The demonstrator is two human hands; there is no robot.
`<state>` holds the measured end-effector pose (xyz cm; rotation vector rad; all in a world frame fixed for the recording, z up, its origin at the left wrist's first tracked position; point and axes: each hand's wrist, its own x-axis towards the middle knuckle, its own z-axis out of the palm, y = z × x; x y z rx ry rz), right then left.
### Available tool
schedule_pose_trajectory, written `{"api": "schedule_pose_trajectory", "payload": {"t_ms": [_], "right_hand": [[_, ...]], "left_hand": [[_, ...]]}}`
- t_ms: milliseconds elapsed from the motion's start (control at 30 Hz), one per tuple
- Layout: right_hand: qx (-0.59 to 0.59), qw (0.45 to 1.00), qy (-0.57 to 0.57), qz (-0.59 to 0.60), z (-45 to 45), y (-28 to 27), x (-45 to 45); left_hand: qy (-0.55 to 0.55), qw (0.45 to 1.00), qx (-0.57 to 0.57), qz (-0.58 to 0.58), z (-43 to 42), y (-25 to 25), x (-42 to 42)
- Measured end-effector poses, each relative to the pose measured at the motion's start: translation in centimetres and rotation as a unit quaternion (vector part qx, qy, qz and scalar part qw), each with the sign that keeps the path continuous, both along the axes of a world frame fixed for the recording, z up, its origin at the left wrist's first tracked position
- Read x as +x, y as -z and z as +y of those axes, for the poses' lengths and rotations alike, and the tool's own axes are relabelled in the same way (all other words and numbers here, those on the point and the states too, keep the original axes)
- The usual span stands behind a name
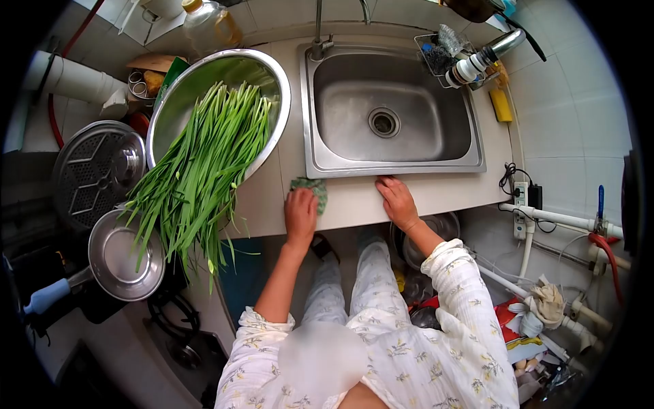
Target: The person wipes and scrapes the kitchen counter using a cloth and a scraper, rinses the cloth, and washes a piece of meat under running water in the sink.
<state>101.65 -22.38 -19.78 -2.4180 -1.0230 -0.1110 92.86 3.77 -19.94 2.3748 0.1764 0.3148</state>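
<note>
Nearest are two white sleeves (470, 293) with a leaf print, and beyond them two bare hands at the front of one pale table (351, 208). The left hand (300, 217) has its grip closed on the one cloth (320, 193), fingers curled over it and pressing it down; the right hand (398, 204) has its grip released, fingers bent, the tips at the sink's front rim. The cloth lies on the table just in front of the sink's near left corner. It is green with a paler mottling, soft and crumpled, its edge uneven, and part of it is hidden under the fingers. To the left is one pan (126, 255) with a blue handle, then one steel bowl (278, 75) holding a single heap of chives (204, 157), long, green and too many to count, spilling over the near rim. Left of the bowl stands one round rack (78, 174), pierced with holes. Ahead is one steel sink (347, 95) with one drain (384, 123). Farther off are one tap (317, 49), one yellow sponge (501, 105), one wire basket (436, 65) and, behind the bowl, one clear bottle (211, 31).
</note>
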Motion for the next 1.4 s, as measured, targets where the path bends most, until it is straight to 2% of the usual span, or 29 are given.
{"api": "schedule_pose_trajectory", "payload": {"t_ms": [133, 300, 333, 433, 467, 533, 633, 700, 733, 767, 833, 900, 933, 1000, 1100, 1167, 1233, 1267, 1300, 1333, 1367, 1400], "right_hand": [[0.008, 1.000, 0.002, -0.006, 0.1, 0.3, -0.3], [0.007, 1.000, 0.000, -0.016, -0.1, 0.6, -0.4], [0.006, 1.000, -0.002, -0.018, 0.0, 0.7, -0.4], [0.017, 1.000, -0.003, -0.016, -0.1, 0.8, -0.5], [0.020, 1.000, -0.004, -0.011, 0.0, 0.5, -0.5], [0.024, 1.000, -0.004, -0.012, -0.2, 1.0, -0.4], [0.033, 0.999, -0.007, -0.006, -0.3, 1.0, -0.6], [0.047, 0.999, -0.008, -0.005, -0.4, 1.2, -0.6], [0.053, 0.998, -0.011, 0.008, -0.5, 1.4, -0.7], [0.057, 0.998, -0.013, 0.021, -0.8, 1.6, -0.7], [0.064, 0.997, -0.012, 0.048, -1.3, 1.3, -0.6], [0.075, 0.994, -0.006, 0.074, -1.0, 0.4, -0.8], [0.087, 0.993, -0.007, 0.077, -0.9, -0.3, -1.1], [0.110, 0.990, -0.015, 0.087, -0.8, -2.7, -2.3], [0.127, 0.986, -0.029, 0.105, -0.5, -4.9, -4.5], [0.113, 0.943, -0.038, 0.310, 0.0, -6.4, -6.4], [0.085, 0.864, -0.123, 0.480, 0.7, -6.1, -7.3], [0.075, 0.828, -0.148, 0.536, 1.8, -7.7, -8.6], [0.060, 0.787, -0.173, 0.589, 3.1, -10.0, -9.9], [0.121, 0.698, -0.148, 0.690, 4.3, -11.2, -11.6], [0.167, 0.594, -0.111, 0.779, 5.1, -11.5, -13.4], [0.127, 0.531, -0.114, 0.830, 5.7, -9.3, -14.6]], "left_hand": [[0.029, 1.000, -0.003, -0.001, -3.0, -0.8, -3.8], [-0.164, 0.983, 0.085, -0.007, 2.3, -0.6, -5.7], [-0.191, 0.979, 0.064, 0.013, 2.8, -0.6, -6.8], [-0.185, 0.981, 0.047, 0.012, -0.4, 0.2, -7.9], [-0.136, 0.990, 0.011, 0.018, -2.2, 0.1, -8.3], [-0.046, 0.998, 0.033, -0.017, -6.1, 0.9, -8.4], [0.081, 0.990, -0.092, -0.065, -11.2, -0.3, -8.7], [0.052, 0.989, -0.126, -0.061, -11.7, -1.9, -9.2], [-0.019, 0.982, -0.175, -0.070, -11.0, -3.2, -9.1], [-0.090, 0.967, -0.225, -0.078, -9.6, -4.1, -8.9], [-0.183, 0.891, -0.414, -0.033, -5.4, -1.3, -8.5], [-0.216, 0.725, -0.654, 0.019, -1.8, -3.5, -7.3], [-0.240, 0.790, -0.562, 0.045, -0.3, -2.8, -6.8], [-0.290, 0.882, -0.359, 0.096, 2.0, 0.1, -6.8], [-0.324, 0.936, -0.135, -0.019, 2.9, -4.1, -11.6], [-0.292, 0.925, -0.211, -0.122, 2.3, -5.4, -17.5], [-0.298, 0.940, -0.140, -0.087, 0.6, -8.3, -24.6], [-0.281, 0.956, -0.067, -0.054, -0.2, -9.2, -28.8], [-0.282, 0.952, -0.119, -0.031, -1.0, -8.6, -33.1], [-0.270, 0.943, -0.192, 0.026, -1.9, -10.9, -36.7], [-0.306, 0.843, -0.442, 0.022, -3.0, -10.4, -40.8], [-0.296, 0.731, -0.610, -0.081, -4.1, -10.8, -44.8]]}}
